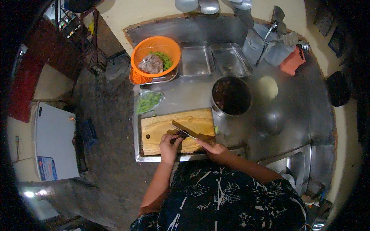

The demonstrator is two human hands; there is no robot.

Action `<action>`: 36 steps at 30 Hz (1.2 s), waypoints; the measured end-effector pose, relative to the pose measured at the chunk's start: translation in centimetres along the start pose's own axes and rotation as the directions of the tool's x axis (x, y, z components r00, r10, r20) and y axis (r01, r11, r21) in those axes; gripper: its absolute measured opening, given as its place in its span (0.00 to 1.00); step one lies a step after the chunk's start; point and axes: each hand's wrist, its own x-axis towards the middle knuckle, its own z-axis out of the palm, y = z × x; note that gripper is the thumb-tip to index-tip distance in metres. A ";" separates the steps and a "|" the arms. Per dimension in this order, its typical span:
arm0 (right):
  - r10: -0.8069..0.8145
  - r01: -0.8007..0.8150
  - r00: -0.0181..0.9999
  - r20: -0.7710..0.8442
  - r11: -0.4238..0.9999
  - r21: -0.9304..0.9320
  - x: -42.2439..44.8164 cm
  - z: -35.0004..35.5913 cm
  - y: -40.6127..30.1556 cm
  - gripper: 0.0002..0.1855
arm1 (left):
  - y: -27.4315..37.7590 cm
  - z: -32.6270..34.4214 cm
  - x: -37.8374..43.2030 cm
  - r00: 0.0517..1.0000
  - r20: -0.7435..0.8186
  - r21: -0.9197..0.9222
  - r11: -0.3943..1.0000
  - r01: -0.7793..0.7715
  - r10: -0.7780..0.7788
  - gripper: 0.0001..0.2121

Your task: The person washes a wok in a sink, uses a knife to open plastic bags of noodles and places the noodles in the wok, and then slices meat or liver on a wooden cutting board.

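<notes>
A wooden cutting board [162,124] lies at the front edge of the steel counter. My right hand [212,147] grips a kitchen knife [185,132], its blade slanting up and left across the board. Under my left hand's fingers [170,144] is a small dark piece of food [182,134], which I cannot identify; the blade is right beside it. To the upper right of the board stands a metal pot [231,96] with dark contents. A clear plastic bag [149,101] of cut green vegetable rests beyond the board's left end.
An orange plastic colander [156,40] holds a bagged greyish food and greens, above a tray with carrot strips [140,78]. Two steel trays [196,59] [232,59] stand along the back. Plastic pitchers [253,47] and a red-orange container [292,61] are back right; a sink [292,164] lies right.
</notes>
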 end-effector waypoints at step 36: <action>0.130 -0.121 0.959 0.253 0.991 -0.051 -2.5 -0.2 1.8 0.29 | 0.1 0.7 -0.8 0.992 -0.075 -0.088 0.991 0.097 -0.104 0.09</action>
